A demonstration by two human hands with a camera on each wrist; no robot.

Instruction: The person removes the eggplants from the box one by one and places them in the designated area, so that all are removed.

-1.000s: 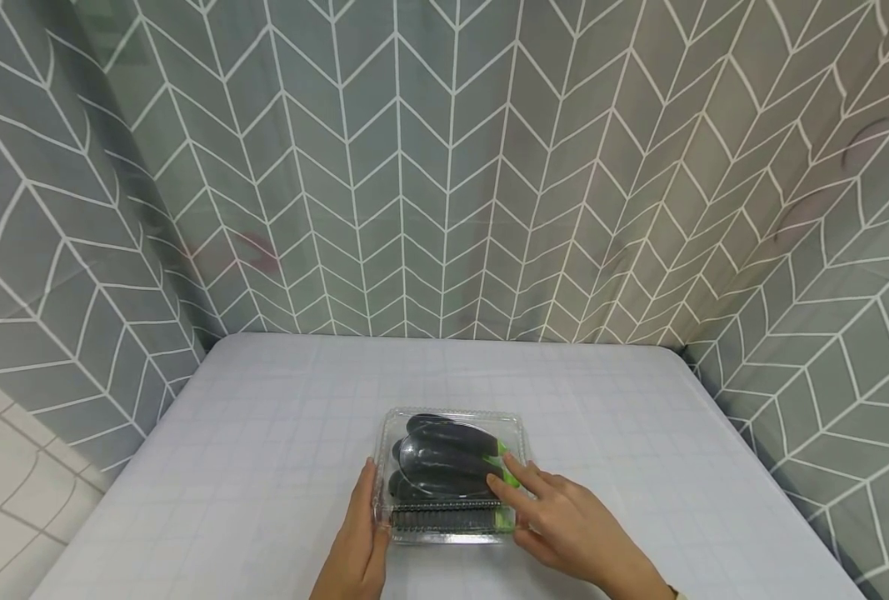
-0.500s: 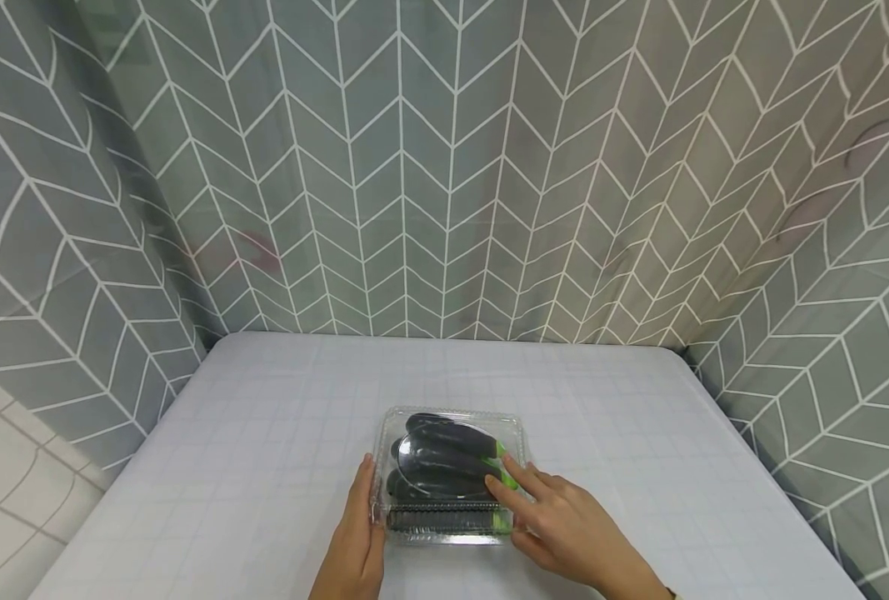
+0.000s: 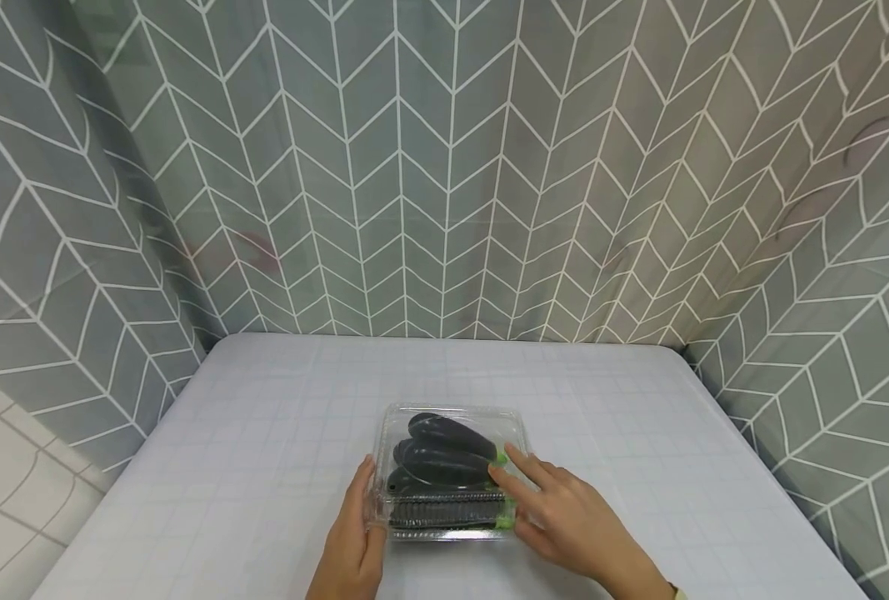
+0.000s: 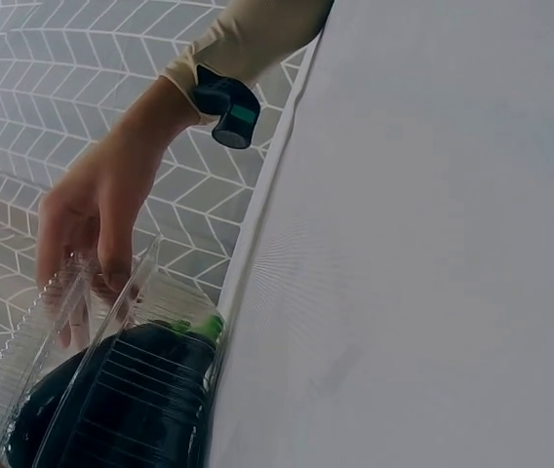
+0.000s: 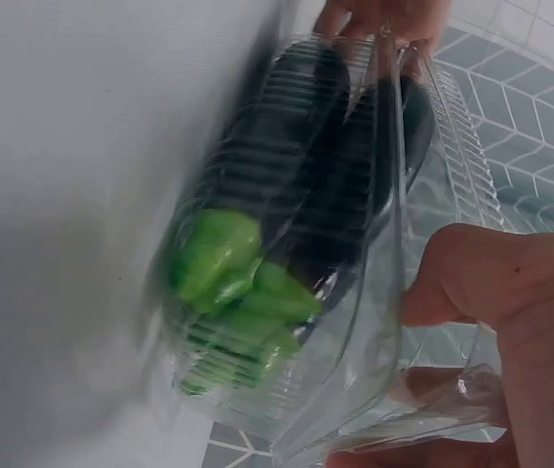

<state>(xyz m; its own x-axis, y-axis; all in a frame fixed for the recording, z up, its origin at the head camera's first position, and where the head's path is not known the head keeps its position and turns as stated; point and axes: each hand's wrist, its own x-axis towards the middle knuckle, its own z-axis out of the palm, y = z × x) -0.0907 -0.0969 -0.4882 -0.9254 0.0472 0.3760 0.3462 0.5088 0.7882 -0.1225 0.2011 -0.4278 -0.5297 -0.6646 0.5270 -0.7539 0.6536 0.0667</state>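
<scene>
A clear plastic clamshell box [image 3: 519, 429] lies on the table near its front edge. Inside are several dark eggplants [image 3: 444, 462], their green stem ends [image 5: 243, 292] toward the right. My left hand [image 3: 350, 533] grips the box's left side near the front corner. At the opposite side, my right hand [image 3: 571, 517] has its thumb and fingers around the lid edge, two fingers reaching over the lid's top. The right wrist view shows a gap between the lid [image 5: 472, 185] and the ribbed base [image 5: 287, 185] at this edge. Part of the left hand's grip is hidden.
A white cloth with a faint grid covers the table [image 3: 302, 400]. Grey curtains [image 3: 444, 167] with white chevron lines stand behind it and at both sides. White tiles [image 3: 9, 492] show at the lower left.
The lid's front edge has risen slightly, and the ribbed front shows taller. My right fingers have moved up a little with it. The left hand stays at the left side.
</scene>
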